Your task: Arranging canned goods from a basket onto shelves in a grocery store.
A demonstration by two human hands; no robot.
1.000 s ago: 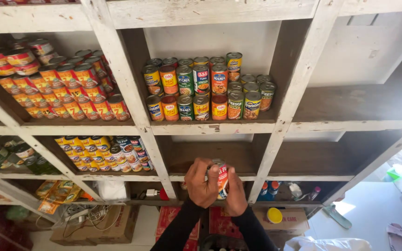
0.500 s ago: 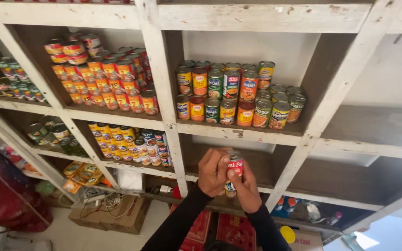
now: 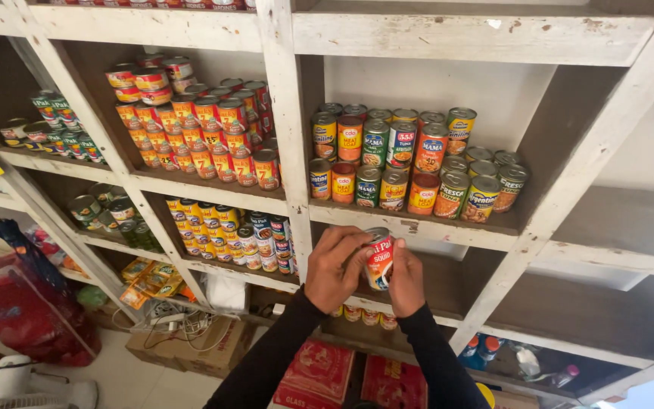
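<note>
Left hand: the left hand (image 3: 334, 269) is wrapping its fingers (image 3: 357, 241) round the upper left side of a red-and-white can (image 3: 379, 258), thumb side pressing in — holding it
Right hand: the right hand (image 3: 406, 279) is cupping the same can from below and right, fingers closed against its lower wall; both dark sleeves are reaching up from the bottom edge
Can position: it is being held in the air, tilted, just below the front edge of the wooden shelf (image 3: 410, 225), in front of the dim compartment underneath — resting on nothing
Above: stacked tins (image 3: 410, 163) are standing two tiers high in the middle compartment, some right at the shelf lip
Left bay: red-labelled tins (image 3: 198, 125) are piled in sloping rows; yellow tins (image 3: 225, 231) are sitting a shelf lower
Floor area: a cardboard box (image 3: 183, 341) and a red bag (image 3: 17, 303) are lying below
Risk, grip: the can is tilting, so a loosening of either hand would probably be letting it slide out and drop toward the boxes
Risk, stack: the hands are working near the lip; a knock upward could be toppling the front tins
</note>
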